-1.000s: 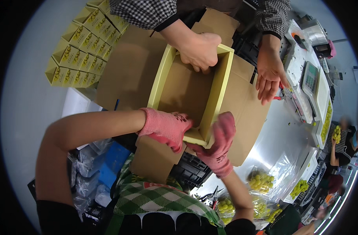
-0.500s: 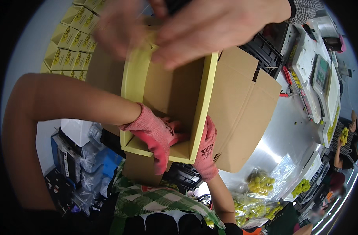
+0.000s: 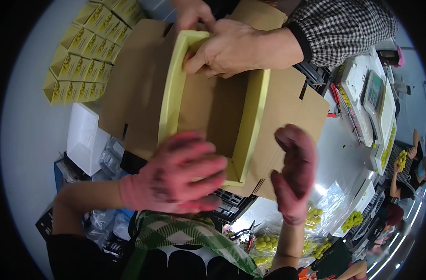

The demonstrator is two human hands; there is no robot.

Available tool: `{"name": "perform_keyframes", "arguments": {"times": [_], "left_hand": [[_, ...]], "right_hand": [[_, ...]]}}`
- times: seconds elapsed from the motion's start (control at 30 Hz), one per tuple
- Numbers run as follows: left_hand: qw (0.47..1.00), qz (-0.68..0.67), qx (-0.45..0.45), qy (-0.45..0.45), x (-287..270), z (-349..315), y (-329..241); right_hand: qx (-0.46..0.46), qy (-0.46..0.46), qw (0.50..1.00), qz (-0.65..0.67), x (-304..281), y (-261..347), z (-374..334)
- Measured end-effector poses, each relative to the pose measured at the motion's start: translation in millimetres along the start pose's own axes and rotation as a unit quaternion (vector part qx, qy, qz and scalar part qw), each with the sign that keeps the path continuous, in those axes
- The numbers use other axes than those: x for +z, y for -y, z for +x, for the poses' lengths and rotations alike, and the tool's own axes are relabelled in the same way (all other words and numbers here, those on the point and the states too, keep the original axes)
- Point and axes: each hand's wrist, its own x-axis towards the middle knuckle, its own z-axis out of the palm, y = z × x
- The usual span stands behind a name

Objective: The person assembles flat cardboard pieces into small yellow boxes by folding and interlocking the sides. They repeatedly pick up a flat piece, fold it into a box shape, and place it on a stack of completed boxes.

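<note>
A yellow cardboard box (image 3: 255, 126), open at the top with a brown inside, sits in the middle. My left hand (image 3: 178, 175), in a pink glove, hovers over its near left corner with fingers spread and nothing in them. To the right of the box, my right hand (image 3: 294, 175) is also gloved in pink; thumb and fingers are apart and hold nothing. Both hands are a little blurred. A co-worker's bare hand (image 3: 236, 49) grips the box's far end from inside, and their other hand (image 3: 192, 14) is just behind that end.
Brown carton flaps (image 3: 287, 112) spread beneath the box. Yellow printed boxes (image 3: 82, 60) are stacked at far left, above a white foam box (image 3: 84, 137). A digital scale (image 3: 372, 91) and bagged green grapes (image 3: 266, 242) are at right. Another person holds grapes (image 3: 400, 161).
My hands have let go of the box's near end and moved apart, the right one outward. The co-worker's hands have come down onto the far end. The box has shifted slightly right.
</note>
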Motion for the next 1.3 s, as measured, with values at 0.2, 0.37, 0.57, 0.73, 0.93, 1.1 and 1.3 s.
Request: {"name": "perform_keyframes", "arguments": {"times": [0.2, 0.37, 0.57, 0.73, 0.93, 1.1, 1.3], "left_hand": [[0.744, -0.419, -0.412, -0.318, 84, -123, 52], [0.700, -0.528, -0.419, -0.236, 95, -90, 36], [0.768, -0.478, -0.359, -0.229, 89, -83, 39], [0.775, -0.483, -0.333, -0.234, 90, -83, 40], [0.768, -0.490, -0.323, -0.256, 94, -80, 44], [0.743, -0.507, -0.351, -0.259, 105, -87, 58], [0.684, -0.495, -0.353, -0.402, 42, -91, 80]], "right_hand": [[0.113, 0.487, 0.782, -0.373, 79, 24, 53], [0.260, 0.590, 0.698, -0.312, 104, -23, 70], [0.313, 0.648, 0.625, -0.303, 112, -30, 91], [0.330, 0.652, 0.643, -0.231, 112, -49, 93], [0.336, 0.630, 0.658, -0.238, 114, -42, 96], [0.087, 0.496, 0.705, -0.500, 111, 6, 67], [-0.156, -0.354, 0.914, -0.120, 5, -26, -19]]}}
